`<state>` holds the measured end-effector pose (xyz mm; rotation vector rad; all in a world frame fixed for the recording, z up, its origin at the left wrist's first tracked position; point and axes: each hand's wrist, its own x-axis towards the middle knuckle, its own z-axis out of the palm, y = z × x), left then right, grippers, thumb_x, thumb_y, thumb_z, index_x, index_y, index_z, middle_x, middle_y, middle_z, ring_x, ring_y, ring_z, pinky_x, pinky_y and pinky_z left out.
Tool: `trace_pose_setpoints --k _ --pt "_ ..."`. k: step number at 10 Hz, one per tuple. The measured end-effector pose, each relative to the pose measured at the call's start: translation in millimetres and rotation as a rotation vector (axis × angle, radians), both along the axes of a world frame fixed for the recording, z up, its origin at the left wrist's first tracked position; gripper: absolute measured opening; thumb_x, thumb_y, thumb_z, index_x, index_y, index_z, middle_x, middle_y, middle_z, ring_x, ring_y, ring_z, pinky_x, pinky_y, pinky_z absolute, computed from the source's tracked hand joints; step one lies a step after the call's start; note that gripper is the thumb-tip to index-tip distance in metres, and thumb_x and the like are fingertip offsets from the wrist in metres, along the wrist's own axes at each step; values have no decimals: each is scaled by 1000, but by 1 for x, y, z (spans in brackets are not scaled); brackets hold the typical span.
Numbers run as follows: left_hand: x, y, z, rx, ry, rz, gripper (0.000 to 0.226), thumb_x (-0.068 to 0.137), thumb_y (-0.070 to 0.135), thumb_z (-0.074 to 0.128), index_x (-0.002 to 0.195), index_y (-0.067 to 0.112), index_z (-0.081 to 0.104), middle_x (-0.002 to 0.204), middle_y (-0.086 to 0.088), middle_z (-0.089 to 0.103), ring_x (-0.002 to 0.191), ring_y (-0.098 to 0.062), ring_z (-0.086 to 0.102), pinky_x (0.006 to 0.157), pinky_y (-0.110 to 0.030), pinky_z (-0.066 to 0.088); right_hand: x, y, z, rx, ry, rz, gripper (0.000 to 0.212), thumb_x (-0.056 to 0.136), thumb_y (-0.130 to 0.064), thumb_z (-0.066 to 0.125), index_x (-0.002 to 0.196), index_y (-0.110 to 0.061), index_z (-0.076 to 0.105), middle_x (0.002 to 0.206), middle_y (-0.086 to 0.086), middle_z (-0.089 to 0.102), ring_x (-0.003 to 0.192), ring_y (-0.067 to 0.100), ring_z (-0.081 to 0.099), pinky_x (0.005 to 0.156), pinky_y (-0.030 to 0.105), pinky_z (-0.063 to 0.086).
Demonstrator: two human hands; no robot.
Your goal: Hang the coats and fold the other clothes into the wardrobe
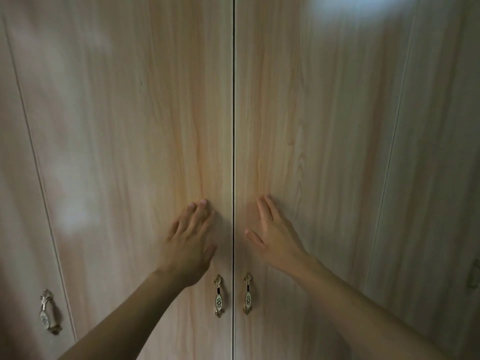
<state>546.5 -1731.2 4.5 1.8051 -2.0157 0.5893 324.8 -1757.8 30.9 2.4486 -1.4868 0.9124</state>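
Both palms lie flat with straight fingers, gripping nothing: they press on the wardrobe [155, 74], which fills the view with its pale wood-grain doors closed. Its left door [117, 165] and right door [350, 178] meet at a thin dark seam [234, 126]. The left hand [191, 242] rests on the left door just beside that seam, and the right hand [272, 237] rests likewise on the right door. No coats or other clothes are in sight. Such doors are probably stiff, smooth and fairly heavy, giving bare palms little purchase. The small ornate left handle [219, 296] and right handle [248, 293], just below the hands, look the surest places to take hold.
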Motion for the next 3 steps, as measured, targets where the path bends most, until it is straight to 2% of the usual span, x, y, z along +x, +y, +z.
trace_pose_setpoints --k 1,3 --pt "4 9 5 19 152 -61 67 99 55 30 156 29 7 165 11 -3 152 -16 -2 122 -39 16 2 19 2 36 -36 -3 73 101 -50 38 156 -13 8 165 5 0 151 18 4 120 36 16" --pt "17 23 -10 41 279 -75 62 100 48 36 154 24 19 163 4 14 151 -18 6 120 -40 19 3 52 3 69 -73 -30 68 100 -47 41 154 -12 19 164 6 8 151 16 7 118 32 14"
